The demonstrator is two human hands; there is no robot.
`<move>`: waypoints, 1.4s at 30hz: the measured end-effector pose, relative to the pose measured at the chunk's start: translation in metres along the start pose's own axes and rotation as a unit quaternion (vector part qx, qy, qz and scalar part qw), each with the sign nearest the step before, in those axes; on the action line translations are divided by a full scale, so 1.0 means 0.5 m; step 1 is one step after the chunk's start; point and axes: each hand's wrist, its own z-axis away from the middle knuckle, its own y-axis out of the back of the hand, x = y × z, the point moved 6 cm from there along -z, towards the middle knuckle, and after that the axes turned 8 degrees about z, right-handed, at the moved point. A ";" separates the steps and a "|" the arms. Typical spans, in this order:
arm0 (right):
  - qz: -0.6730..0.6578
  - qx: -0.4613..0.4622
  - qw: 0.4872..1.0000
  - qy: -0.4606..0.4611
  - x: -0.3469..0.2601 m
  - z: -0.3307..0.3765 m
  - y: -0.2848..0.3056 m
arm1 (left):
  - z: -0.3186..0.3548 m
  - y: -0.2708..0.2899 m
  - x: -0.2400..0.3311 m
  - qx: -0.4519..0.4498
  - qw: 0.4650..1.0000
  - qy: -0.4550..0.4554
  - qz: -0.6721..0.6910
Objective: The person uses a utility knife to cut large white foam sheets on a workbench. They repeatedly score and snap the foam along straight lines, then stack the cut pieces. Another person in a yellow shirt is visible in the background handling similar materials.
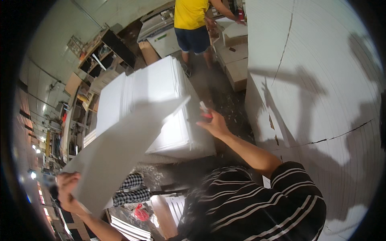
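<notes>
My left hand (pixel 69 193) is closed on the near edge of a large white sheet (pixel 116 148), which is lifted and tilted, blurred in places. Its far corner reaches over a tall stack of white sheets (pixel 155 76) in front of me. To the right of that stack, my right hand (pixel 215 123) is closed around a small red-and-white object (pixel 206 112). Its pale tip points up; the exact kind is too small to tell. The right hand looks apart from the lifted sheet.
A high wall of stacked pale sheets (pixel 305 92) rises on the right. Ahead, a person in a yellow top (pixel 191 15) stands by stacked boards (pixel 236 54). Dark shelving (pixel 116 46) is at the far left. Below lie checked cloth (pixel 130 193) and a red plastic bag (pixel 140 212).
</notes>
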 end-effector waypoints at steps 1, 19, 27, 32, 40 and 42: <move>0.020 0.012 1.000 0.008 -0.020 -0.014 -0.011 | -0.010 0.050 -0.041 0.099 0.994 0.009 0.035; -0.016 0.065 0.998 0.006 -0.088 0.282 -0.044 | -0.641 -0.572 -0.504 -0.045 0.984 0.058 0.165; -0.016 0.073 0.950 -0.303 -0.082 0.339 -0.090 | -0.528 -1.091 -0.624 -0.163 0.948 0.129 0.240; -0.045 0.070 0.956 -0.282 -0.075 0.294 -0.090 | -0.458 -1.218 -0.660 -0.263 0.923 0.272 0.070; -0.472 0.213 0.691 -0.504 0.002 0.529 -0.127 | -0.286 -1.291 -0.533 -0.159 0.963 0.220 -0.011; -0.533 0.190 0.616 -0.548 -0.014 0.602 -0.180 | -0.281 -1.297 -0.550 -0.152 0.966 0.207 0.029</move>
